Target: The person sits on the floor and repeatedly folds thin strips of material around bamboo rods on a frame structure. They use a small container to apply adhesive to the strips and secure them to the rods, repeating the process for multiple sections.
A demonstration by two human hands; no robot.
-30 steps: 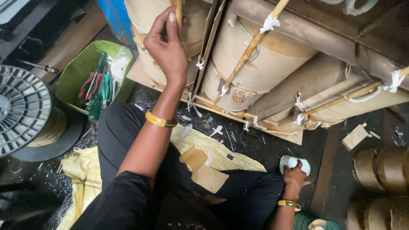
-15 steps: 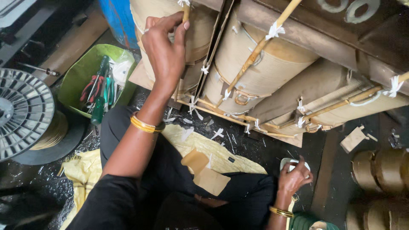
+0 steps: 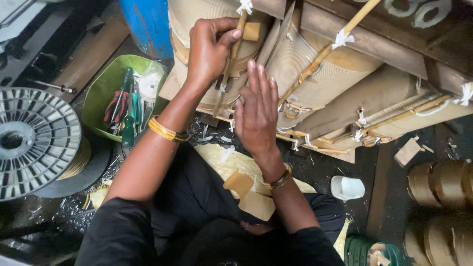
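The left hand [image 3: 209,49] is up on the nearest paper-wrapped coil [image 3: 197,29], fingers curled round a thin bamboo-coloured stick [image 3: 235,42] that runs down the coil's face. The thumb sits right next to a small tan card piece [image 3: 251,31] tucked against that stick; I can't quite tell if the thumb is actually pressing on it. The right hand [image 3: 257,116] is just below and to the right of the left one, fingers straight and together, palm facing the coil, holding nothing. It looks close to the coil's lower edge, though contact is hidden from here.

Right of both hands there's a second coil [image 3: 315,74] with its own stick [image 3: 327,49] tied on with white string. Left of the left forearm sits a green tub [image 3: 101,93] full of screwdrivers and pliers, and further left a grey plastic spool [image 3: 34,140]. Under the right wrist, loose tan card pieces [image 3: 249,194] lie on a yellow cloth [image 3: 221,157] across the person's lap. A small white cup [image 3: 347,187] sits on the floor to the right of the right forearm.
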